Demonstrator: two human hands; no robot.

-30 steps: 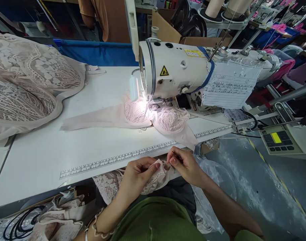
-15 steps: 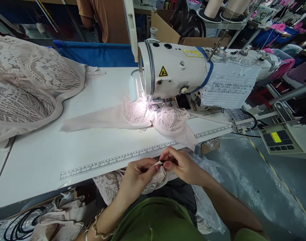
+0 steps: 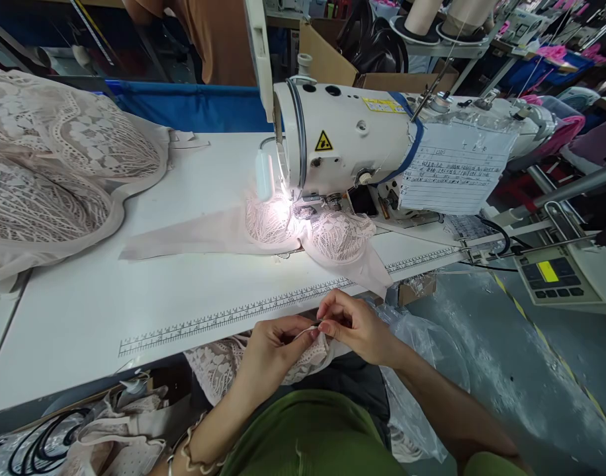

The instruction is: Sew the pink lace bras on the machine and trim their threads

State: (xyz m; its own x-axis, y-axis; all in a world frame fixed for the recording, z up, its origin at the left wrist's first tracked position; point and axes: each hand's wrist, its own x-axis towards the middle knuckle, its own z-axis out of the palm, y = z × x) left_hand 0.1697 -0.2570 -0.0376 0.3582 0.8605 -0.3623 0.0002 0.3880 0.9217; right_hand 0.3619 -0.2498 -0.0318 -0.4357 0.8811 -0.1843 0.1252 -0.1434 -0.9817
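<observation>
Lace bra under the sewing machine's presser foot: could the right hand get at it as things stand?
Probably yes: bare table lies between the right hand and that lace bra, though both hands are pinching another lace piece.

Pale pink lace bra cup (image 3: pixel 310 360), kinda crumpled, sits over the lap right at the table's front edge, with 1 thin strap end (image 3: pixel 310 328) sticking up on top.

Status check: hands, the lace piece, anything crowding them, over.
Left hand and right hand both pinching the lace piece at the table edge. Another bra lies under the sewing machine. Nothing between the hands.
</observation>
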